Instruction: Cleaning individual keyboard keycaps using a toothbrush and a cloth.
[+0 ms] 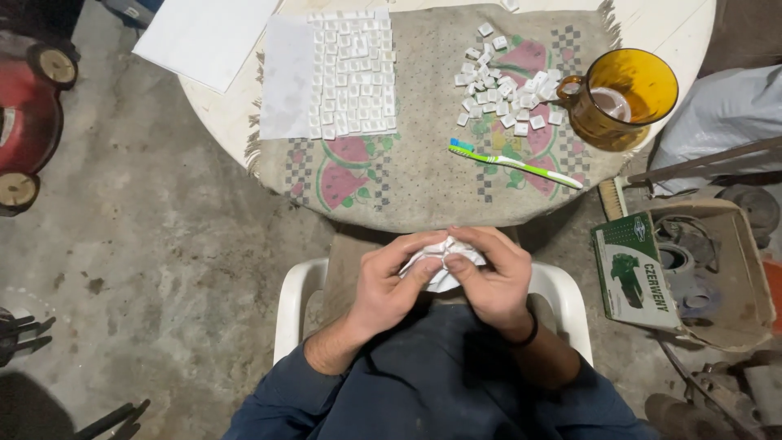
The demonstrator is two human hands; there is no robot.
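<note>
My left hand (389, 281) and my right hand (492, 277) are together over my lap, both closed around a crumpled white tissue (442, 257). On the round table ahead lies a watermelon-print cloth (423, 175). White keyboard keys are laid out in rows (352, 73) on its left part. A loose pile of white keys (505, 85) sits to the right. Near the cloth's front edge, beyond my hands, lies a green and white toothbrush (513, 163).
An amber glass mug (623, 98) stands at the table's right. White paper sheets (208, 37) lie at the left. A cardboard box (692, 269) with a green-lidded flap sits on the floor to the right. A red wheeled machine (28, 114) is at far left.
</note>
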